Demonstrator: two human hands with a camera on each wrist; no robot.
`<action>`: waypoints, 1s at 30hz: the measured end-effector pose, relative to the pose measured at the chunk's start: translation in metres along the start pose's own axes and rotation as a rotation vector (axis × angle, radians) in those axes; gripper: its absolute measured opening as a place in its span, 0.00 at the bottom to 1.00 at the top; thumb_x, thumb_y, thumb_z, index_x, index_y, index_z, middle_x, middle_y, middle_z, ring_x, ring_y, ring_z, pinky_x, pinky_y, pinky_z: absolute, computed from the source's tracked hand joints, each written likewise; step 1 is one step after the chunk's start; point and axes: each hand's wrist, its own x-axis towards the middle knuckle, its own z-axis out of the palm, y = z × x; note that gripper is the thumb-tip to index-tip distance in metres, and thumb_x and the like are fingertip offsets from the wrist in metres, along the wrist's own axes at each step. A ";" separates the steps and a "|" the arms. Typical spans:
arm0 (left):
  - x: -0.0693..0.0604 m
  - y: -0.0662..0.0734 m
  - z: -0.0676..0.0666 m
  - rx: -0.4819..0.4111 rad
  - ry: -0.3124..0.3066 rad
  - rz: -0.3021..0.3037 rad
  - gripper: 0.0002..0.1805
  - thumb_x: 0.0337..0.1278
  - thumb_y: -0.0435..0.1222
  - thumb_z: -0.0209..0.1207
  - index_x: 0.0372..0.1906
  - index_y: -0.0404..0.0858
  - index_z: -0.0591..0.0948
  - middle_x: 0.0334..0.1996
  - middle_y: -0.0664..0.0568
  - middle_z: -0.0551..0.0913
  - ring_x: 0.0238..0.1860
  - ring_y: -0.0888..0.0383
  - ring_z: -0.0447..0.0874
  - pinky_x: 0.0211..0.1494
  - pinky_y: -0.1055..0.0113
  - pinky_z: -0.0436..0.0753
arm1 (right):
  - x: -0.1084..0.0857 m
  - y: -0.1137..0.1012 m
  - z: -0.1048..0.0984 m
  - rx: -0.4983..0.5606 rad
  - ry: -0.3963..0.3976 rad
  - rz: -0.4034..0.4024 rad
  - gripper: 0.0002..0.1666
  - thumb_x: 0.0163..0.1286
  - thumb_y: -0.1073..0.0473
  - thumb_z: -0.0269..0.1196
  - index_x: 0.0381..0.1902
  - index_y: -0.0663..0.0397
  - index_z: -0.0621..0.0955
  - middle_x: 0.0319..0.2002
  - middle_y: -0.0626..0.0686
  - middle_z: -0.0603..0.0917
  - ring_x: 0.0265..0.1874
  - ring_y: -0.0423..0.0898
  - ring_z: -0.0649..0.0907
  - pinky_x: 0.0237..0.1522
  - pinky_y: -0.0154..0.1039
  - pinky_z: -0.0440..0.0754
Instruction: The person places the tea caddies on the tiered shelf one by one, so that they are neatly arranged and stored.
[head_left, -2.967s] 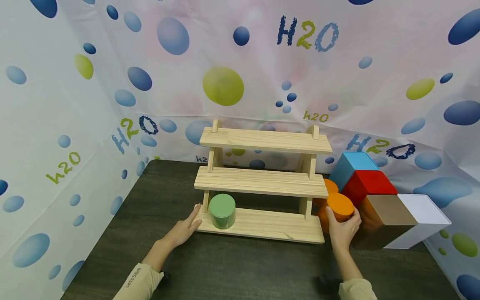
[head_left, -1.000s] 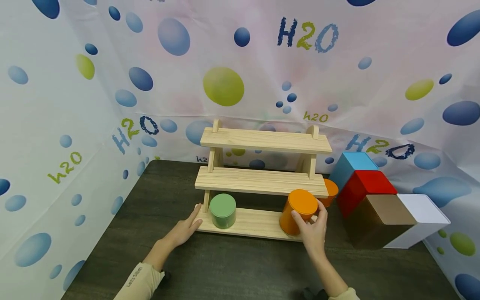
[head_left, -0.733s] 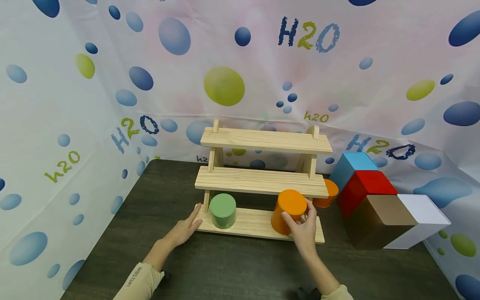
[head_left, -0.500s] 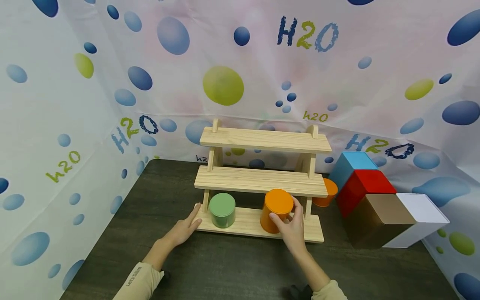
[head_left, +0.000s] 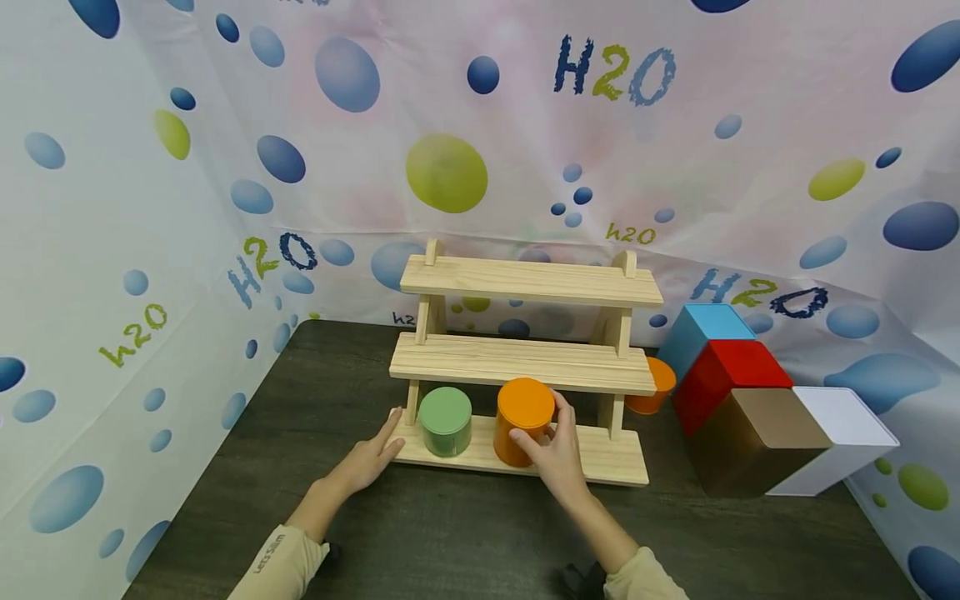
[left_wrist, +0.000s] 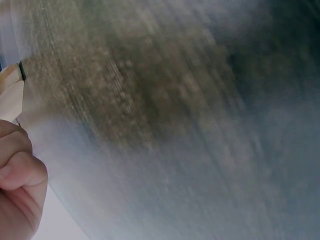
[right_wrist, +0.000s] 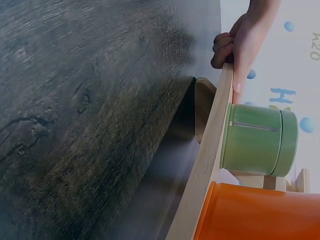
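A three-tier wooden display shelf (head_left: 517, 360) stands on the dark table. My left hand (head_left: 361, 464) grips the left end of its bottom board; in the right wrist view the thumb lies on top and the fingers curl at the board's edge. The left wrist view catches only part of this hand (left_wrist: 20, 185). My right hand (head_left: 557, 457) holds an orange lidded canister (head_left: 525, 406) from its right side, thumb in front. The canister is upright, its base at the bottom board. Just left of it, with a narrow gap, sits a shorter green lidded canister (head_left: 446, 417).
Right of the shelf are a second orange canister (head_left: 654, 392), partly hidden, and blue (head_left: 705, 329), red (head_left: 738, 367), brown (head_left: 757, 450) and white (head_left: 843, 437) boxes. A patterned sheet (head_left: 525, 167) hangs behind.
The right hand took the orange canister from the table beside the boxes onto the bottom board, then moved it leftward towards the green canister. The left hand has stayed in place.
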 end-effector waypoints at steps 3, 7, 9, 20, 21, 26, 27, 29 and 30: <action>0.001 0.000 0.000 0.004 0.002 0.000 0.35 0.68 0.52 0.40 0.72 0.42 0.46 0.63 0.31 0.62 0.55 0.32 0.70 0.55 0.40 0.66 | 0.001 0.000 0.003 -0.013 0.002 -0.014 0.45 0.53 0.65 0.69 0.63 0.61 0.58 0.56 0.61 0.62 0.55 0.53 0.67 0.56 0.57 0.67; 0.001 -0.001 0.001 0.005 0.004 0.001 0.35 0.68 0.52 0.40 0.72 0.42 0.46 0.62 0.30 0.63 0.54 0.32 0.70 0.55 0.40 0.66 | 0.003 0.000 0.006 -0.018 0.005 -0.025 0.45 0.53 0.65 0.69 0.63 0.61 0.58 0.56 0.61 0.62 0.55 0.54 0.67 0.55 0.59 0.67; 0.001 -0.001 0.001 0.006 0.003 0.002 0.35 0.68 0.52 0.40 0.72 0.42 0.46 0.62 0.30 0.64 0.54 0.32 0.70 0.55 0.40 0.67 | 0.003 0.000 0.006 -0.018 0.005 -0.028 0.45 0.52 0.65 0.69 0.63 0.61 0.58 0.55 0.61 0.62 0.56 0.55 0.67 0.55 0.59 0.67; 0.001 -0.001 0.001 0.004 0.007 0.012 0.34 0.68 0.51 0.39 0.72 0.41 0.46 0.61 0.30 0.64 0.54 0.32 0.70 0.55 0.40 0.66 | 0.004 -0.010 0.008 -0.033 -0.013 -0.033 0.43 0.53 0.69 0.68 0.62 0.66 0.57 0.56 0.65 0.62 0.56 0.58 0.67 0.54 0.59 0.68; 0.001 -0.001 0.001 0.003 0.007 0.012 0.34 0.68 0.51 0.40 0.72 0.41 0.46 0.61 0.30 0.64 0.54 0.32 0.70 0.55 0.40 0.66 | 0.003 -0.014 0.008 -0.030 -0.016 -0.027 0.43 0.53 0.70 0.67 0.62 0.67 0.57 0.56 0.65 0.61 0.56 0.59 0.67 0.54 0.59 0.68; 0.001 0.000 0.001 0.001 0.007 0.010 0.35 0.68 0.52 0.39 0.72 0.42 0.47 0.62 0.30 0.63 0.54 0.32 0.70 0.55 0.40 0.66 | 0.000 -0.030 0.007 -0.044 -0.024 -0.012 0.42 0.53 0.73 0.66 0.61 0.72 0.57 0.55 0.68 0.61 0.55 0.62 0.67 0.54 0.61 0.67; 0.001 0.000 0.001 0.000 0.007 0.011 0.35 0.68 0.52 0.39 0.72 0.42 0.46 0.62 0.30 0.63 0.54 0.32 0.70 0.55 0.40 0.66 | 0.000 -0.031 0.007 -0.048 -0.024 -0.012 0.42 0.53 0.72 0.66 0.61 0.72 0.57 0.55 0.68 0.61 0.55 0.62 0.67 0.54 0.61 0.67; 0.001 -0.001 0.001 0.000 0.007 0.012 0.34 0.68 0.52 0.39 0.72 0.41 0.47 0.61 0.30 0.63 0.54 0.32 0.70 0.55 0.39 0.66 | 0.001 -0.025 0.008 -0.047 -0.023 -0.009 0.42 0.54 0.72 0.66 0.61 0.71 0.57 0.55 0.67 0.61 0.55 0.61 0.67 0.54 0.61 0.67; 0.001 -0.001 0.001 -0.001 0.008 0.013 0.34 0.68 0.51 0.40 0.72 0.41 0.47 0.61 0.30 0.64 0.54 0.32 0.70 0.55 0.39 0.66 | 0.001 -0.021 0.008 -0.050 -0.020 -0.010 0.42 0.54 0.71 0.66 0.62 0.70 0.57 0.55 0.67 0.61 0.55 0.60 0.67 0.54 0.60 0.67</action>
